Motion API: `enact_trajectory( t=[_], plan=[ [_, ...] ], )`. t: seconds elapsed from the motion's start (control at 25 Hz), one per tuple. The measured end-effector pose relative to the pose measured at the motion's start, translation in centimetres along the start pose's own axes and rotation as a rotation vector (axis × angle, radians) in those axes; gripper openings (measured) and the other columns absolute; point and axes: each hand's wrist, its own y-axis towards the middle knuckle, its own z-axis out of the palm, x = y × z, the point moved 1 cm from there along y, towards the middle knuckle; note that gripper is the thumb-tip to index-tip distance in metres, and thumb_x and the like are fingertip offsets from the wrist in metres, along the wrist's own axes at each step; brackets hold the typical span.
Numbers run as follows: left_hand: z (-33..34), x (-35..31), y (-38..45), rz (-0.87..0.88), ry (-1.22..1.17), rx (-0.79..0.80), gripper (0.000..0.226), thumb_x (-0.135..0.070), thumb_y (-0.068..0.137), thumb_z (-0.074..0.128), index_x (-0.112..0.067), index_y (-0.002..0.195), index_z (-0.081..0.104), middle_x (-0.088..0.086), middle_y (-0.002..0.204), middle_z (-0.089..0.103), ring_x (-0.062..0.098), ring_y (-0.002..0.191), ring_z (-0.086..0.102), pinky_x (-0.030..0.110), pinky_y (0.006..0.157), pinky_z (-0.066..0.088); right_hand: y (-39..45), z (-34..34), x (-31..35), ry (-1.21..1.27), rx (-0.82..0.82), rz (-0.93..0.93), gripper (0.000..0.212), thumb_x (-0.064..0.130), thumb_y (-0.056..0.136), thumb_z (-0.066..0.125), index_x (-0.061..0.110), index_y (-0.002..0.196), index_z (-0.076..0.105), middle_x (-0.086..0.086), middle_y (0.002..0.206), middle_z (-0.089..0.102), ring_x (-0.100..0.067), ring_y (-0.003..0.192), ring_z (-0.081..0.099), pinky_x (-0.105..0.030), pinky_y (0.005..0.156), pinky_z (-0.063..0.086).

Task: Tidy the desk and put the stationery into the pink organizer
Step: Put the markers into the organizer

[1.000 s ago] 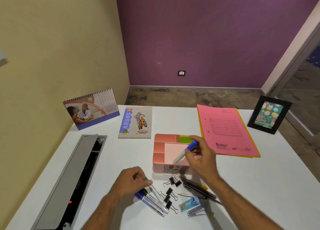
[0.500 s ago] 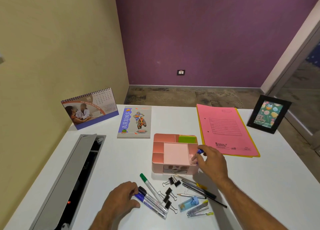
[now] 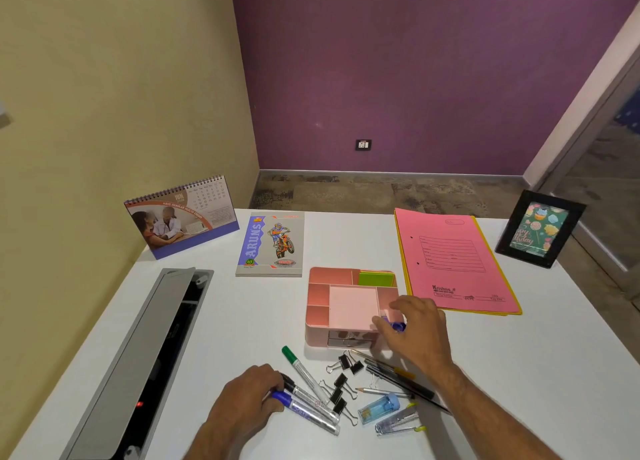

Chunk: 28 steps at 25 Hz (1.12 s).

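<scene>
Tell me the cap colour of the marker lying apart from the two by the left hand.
Green: the marker has a green cap, seen in the head view.

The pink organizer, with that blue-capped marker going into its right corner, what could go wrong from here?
The blue-capped marker sits at the pink organizer's near right corner under the right hand; it might tip out once released. The left hand touches two markers beside loose binder clips, so lifting them could scatter the clips.
</scene>
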Motion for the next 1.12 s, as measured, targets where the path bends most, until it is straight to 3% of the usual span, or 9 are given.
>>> enact_trajectory(
  t=[0.12,0.2,0.4,0.6,0.68,0.84,0.92,1.0,1.12],
  plan=[
    [0.1,0.1,-0.5,0.064,-0.022,-0.076,0.024,-0.057,0.085,0.044,-0.037,0.095,0.053,-0.023,0.089,0.052,0.003,0.081,0.050,0.009,0.064,0.032,-0.5,0.1,0.9,0.073,-0.151,-0.102,0.049,0.062,0.074,0.057,0.023,0.097,0.074,0.006,0.113,0.068,-0.018,0.107,0.051,-0.043,0.089,0.041],
    [-0.5,-0.7,-0.5,0.063,-0.100,-0.123,0.015,-0.051,0.089,0.049,-0.037,0.090,0.054,-0.019,0.085,0.058,0.005,0.077,0.053,0.012,0.064,0.038,-1.1,0.3,1.8,0.155,-0.204,-0.211,0.041,0.055,0.076,0.061,0.021,0.097,0.073,0.006,0.109,0.069,-0.015,0.105,0.051,-0.042,0.089,0.040],
    [-2.3,-3.0,0.8,0.033,-0.490,-0.265,0.012,-0.022,0.090,0.062,-0.028,0.079,0.063,-0.009,0.074,0.067,0.014,0.068,0.062,0.028,0.061,0.050,-3.4,1.1,5.2,0.315,0.063,-0.373,0.040,0.049,0.079,0.066,0.024,0.110,0.068,0.011,0.099,0.067,-0.008,0.097,0.053,-0.039,0.083,0.050],
    [-4.1,-6.9,2.8,0.158,-0.664,-0.430,0.012,-0.033,0.084,0.062,-0.025,0.076,0.066,-0.007,0.068,0.068,0.016,0.062,0.062,0.030,0.059,0.048,-5.5,1.6,9.6,0.341,0.467,-0.276,0.074,0.050,0.080,0.063,0.036,0.146,0.032,0.012,0.121,0.059,-0.003,0.105,0.053,-0.024,0.094,0.046],
    [-4.5,-8.3,3.2,0.190,-0.722,-0.463,0.008,-0.030,0.083,0.065,-0.024,0.079,0.068,-0.007,0.068,0.069,0.015,0.063,0.064,0.026,0.060,0.050,-5.6,1.8,10.4,0.434,0.435,-0.211,0.074,0.042,0.082,0.064,0.036,0.148,0.030,0.010,0.119,0.064,-0.004,0.103,0.058,-0.023,0.093,0.047],
    [-4.6,-8.4,3.7,0.096,-0.860,-0.495,0.024,-0.041,0.085,0.062,-0.020,0.093,0.066,0.002,0.074,0.067,0.022,0.067,0.063,0.036,0.063,0.052,-4.9,1.3,10.1,0.614,0.341,-0.013,0.051,0.030,0.085,0.070,0.039,0.131,0.051,0.011,0.116,0.067,-0.003,0.104,0.062,-0.024,0.093,0.051],
    [-4.0,-6.7,3.7,0.034,-0.774,-0.442,0.018,-0.041,0.087,0.062,-0.023,0.088,0.065,-0.002,0.077,0.066,0.013,0.071,0.062,0.033,0.063,0.052,-3.9,0.5,9.5,0.702,0.271,0.051,0.034,0.025,0.086,0.070,0.043,0.112,0.058,0.006,0.111,0.068,-0.009,0.096,0.066,-0.035,0.084,0.058],
    [-3.1,-4.3,3.1,-0.015,-0.518,-0.295,0.007,-0.035,0.085,0.068,-0.031,0.087,0.063,-0.010,0.083,0.065,0.006,0.082,0.060,0.021,0.067,0.049,-2.7,-0.9,8.5,0.730,0.155,0.056,0.033,0.017,0.086,0.070,0.039,0.107,0.058,0.011,0.105,0.069,-0.008,0.094,0.067,-0.039,0.080,0.059],
    [-1.2,-1.0,1.6,-0.018,-0.155,-0.090,0.027,-0.043,0.075,0.067,-0.039,0.100,0.057,-0.024,0.097,0.055,-0.001,0.099,0.050,0.024,0.083,0.046,-0.8,-3.5,7.1,0.665,-0.028,0.023,0.049,0.006,0.086,0.068,0.029,0.125,0.050,0.012,0.102,0.067,-0.005,0.092,0.065,-0.024,0.079,0.055]
  ],
)
